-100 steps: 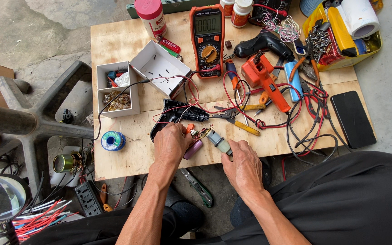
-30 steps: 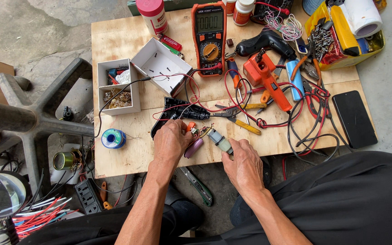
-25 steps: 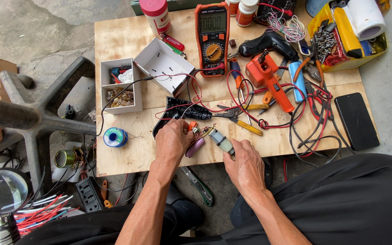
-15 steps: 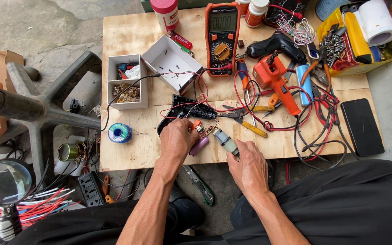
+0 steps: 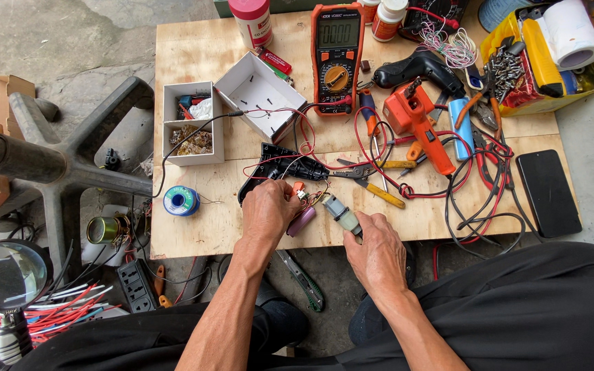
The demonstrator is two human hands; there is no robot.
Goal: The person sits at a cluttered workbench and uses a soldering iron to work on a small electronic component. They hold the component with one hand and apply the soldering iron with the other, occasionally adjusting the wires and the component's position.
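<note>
While a small grey cylindrical motor point(image 5: 342, 214) is pinched by the right hand point(image 5: 378, 253), thin coloured wires point(image 5: 309, 197) are pinched by the left hand point(image 5: 267, 209). A purple oval casing point(image 5: 302, 221) lies between them.

Only the view drifted a bit; both hands point(image 5: 324, 227) w/ small motor point(image 5: 342, 214) look barely moved.

Arms: ours are bare up from the fingers, no sleeves showing.
Left hand point(image 5: 267, 209): no glove.
Right hand point(image 5: 377, 254): no glove.
Legs: black trousers.
</note>
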